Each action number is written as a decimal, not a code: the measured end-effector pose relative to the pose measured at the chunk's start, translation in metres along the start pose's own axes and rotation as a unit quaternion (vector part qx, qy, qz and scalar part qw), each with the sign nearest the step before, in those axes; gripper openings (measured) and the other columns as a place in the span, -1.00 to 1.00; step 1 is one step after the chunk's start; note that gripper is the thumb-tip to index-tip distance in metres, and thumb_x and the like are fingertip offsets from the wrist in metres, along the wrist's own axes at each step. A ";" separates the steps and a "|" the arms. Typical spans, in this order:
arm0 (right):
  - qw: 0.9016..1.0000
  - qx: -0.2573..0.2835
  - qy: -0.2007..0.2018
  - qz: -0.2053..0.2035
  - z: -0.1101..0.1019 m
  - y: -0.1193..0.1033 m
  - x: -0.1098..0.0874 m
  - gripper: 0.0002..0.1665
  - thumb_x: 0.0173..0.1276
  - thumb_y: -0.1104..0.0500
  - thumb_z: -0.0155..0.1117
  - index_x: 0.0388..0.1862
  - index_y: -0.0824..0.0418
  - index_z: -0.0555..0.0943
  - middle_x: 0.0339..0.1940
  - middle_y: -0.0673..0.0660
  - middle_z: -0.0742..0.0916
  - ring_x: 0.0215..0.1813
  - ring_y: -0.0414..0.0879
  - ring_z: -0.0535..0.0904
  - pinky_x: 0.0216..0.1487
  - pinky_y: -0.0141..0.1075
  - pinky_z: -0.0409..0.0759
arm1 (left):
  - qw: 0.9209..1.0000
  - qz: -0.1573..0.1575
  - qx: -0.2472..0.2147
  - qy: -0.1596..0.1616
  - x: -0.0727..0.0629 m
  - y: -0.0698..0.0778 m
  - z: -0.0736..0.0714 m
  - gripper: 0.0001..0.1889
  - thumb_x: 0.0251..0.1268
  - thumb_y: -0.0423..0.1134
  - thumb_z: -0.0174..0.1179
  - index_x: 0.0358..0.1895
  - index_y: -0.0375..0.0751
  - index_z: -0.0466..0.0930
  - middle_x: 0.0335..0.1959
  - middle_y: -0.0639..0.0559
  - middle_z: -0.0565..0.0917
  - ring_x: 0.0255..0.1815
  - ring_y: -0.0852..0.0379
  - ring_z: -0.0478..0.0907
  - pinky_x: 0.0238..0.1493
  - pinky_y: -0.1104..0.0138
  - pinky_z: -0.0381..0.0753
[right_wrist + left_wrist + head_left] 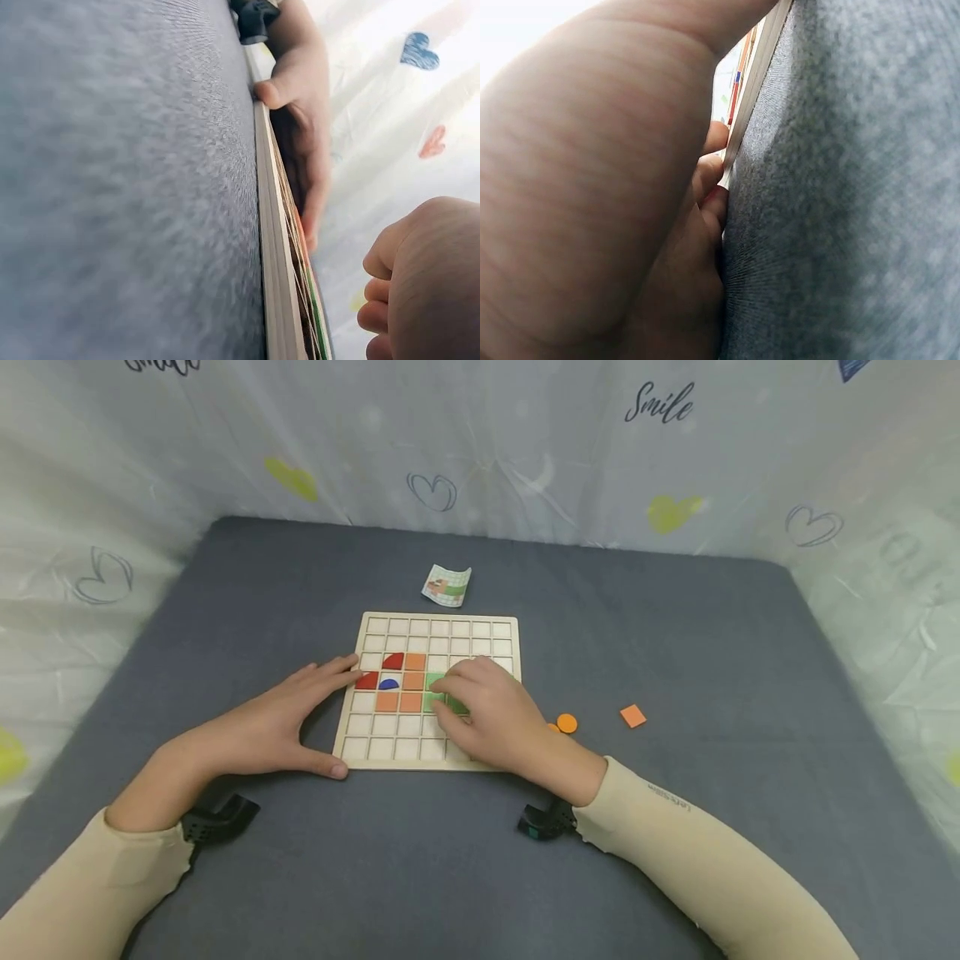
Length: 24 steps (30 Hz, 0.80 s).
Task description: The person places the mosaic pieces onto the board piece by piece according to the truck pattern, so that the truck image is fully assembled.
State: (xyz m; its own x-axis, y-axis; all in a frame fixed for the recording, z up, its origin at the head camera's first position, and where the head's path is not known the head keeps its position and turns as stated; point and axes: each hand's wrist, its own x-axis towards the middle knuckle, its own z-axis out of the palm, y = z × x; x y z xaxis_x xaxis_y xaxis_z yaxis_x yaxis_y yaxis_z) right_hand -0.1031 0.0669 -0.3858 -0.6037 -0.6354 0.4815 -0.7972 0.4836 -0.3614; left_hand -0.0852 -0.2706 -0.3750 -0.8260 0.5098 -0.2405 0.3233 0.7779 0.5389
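Observation:
A pale wooden grid board (384, 748) lies on the dark cloth. In its cells sit several orange squares (410, 702), red pieces (393, 661), a blue half-round piece (389, 684) and green squares (432, 702). My left hand (273, 727) is spread at the board's left edge, fingertips touching the upper side and thumb at the near left corner. Over the right half of the board, my right hand (487, 714) has bent fingers, with fingertips and thumb at the green squares. Whether it pinches a piece is hidden. The right wrist view shows these bent fingers (377, 315) above the board.
Beyond the board lies a small curled picture card (447, 586). Right of the right hand are an orange disc (567, 723), another partly covered by the wrist, and a loose orange square (633, 716). A printed white curtain (480, 443) hangs behind the table.

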 end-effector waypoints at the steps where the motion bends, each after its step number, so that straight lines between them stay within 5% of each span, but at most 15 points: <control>1: 1.000 -0.002 0.004 -0.002 -0.002 0.000 -0.003 -0.83 0.53 0.20 0.38 -0.04 0.22 0.84 -0.12 0.07 0.79 -0.06 0.00 0.66 0.09 -0.17 0.63 | 1.000 0.001 0.002 0.000 0.000 0.000 -0.001 0.37 -0.05 0.61 0.50 0.82 0.26 -0.01 0.84 0.14 -0.15 0.79 -0.44 -0.24 0.60 -0.48 0.02; 24: 0.997 -0.034 0.060 0.030 -0.040 0.008 -0.077 -0.76 0.45 0.22 0.44 0.02 0.29 0.80 -0.05 0.11 0.78 -0.10 0.03 0.63 0.00 -0.05 0.62 | 1.000 -0.009 0.001 -0.002 0.000 0.002 0.002 0.40 -0.06 0.60 0.52 0.83 0.21 -0.03 0.84 0.10 -0.15 0.80 -0.39 -0.27 0.63 -0.45 -0.01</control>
State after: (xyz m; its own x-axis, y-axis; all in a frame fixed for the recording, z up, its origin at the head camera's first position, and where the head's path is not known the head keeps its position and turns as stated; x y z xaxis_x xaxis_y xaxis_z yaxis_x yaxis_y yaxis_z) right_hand -0.0630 0.1436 -0.3937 -0.6423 -0.5295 0.5541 -0.7552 0.5605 -0.3399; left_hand -0.0836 -0.2686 -0.3754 -0.8297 0.4976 -0.2529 0.3097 0.7873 0.5332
